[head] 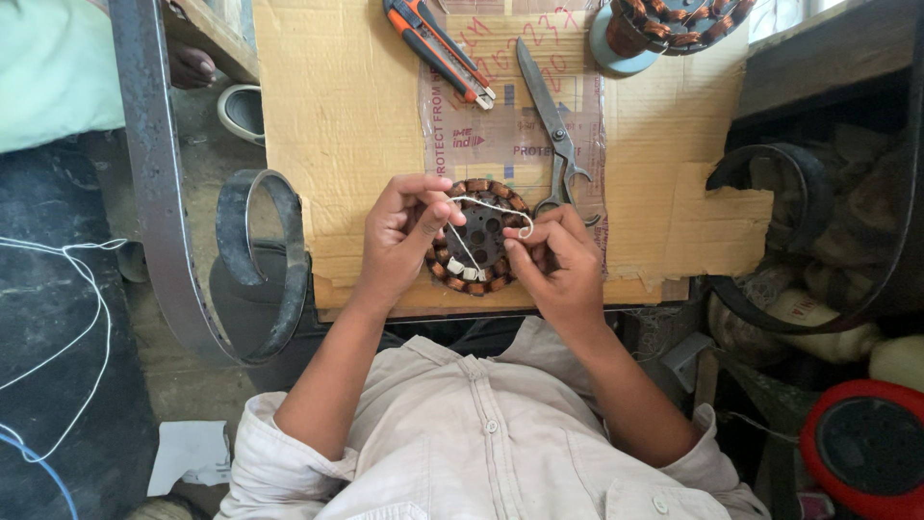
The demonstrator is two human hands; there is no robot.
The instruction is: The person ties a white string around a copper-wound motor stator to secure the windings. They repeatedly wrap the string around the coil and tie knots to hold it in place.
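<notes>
Stator (pixel 478 236), a round motor core ringed with copper-brown windings, lies at the near edge of the cardboard sheet (pixel 337 125) that covers my work surface, about midway along that edge. My left hand (pixel 399 236) is curled against its left side, thumb and fingertips pinched on a white cord (pixel 491 204); my right hand (pixel 558 260) is likewise closed at the stator's right side, fingertips gripping the cord where it loops over the windings. The cord arcs across the top of the core between my two hands, and a second strand runs diagonally down over the dark centre to the lower windings. Grey scissors (pixel 551 120) lie just beyond the stator, blades pointing toward the far edge, handles close to my right hand. An orange-and-black utility knife (pixel 438 46) rests near the far edge, left of the scissors. A second wound stator (pixel 674 24) on a pale disc sits at the far right corner. Curved dark metal bands (pixel 265 260) stand off the sheet's left and right sides.
</notes>
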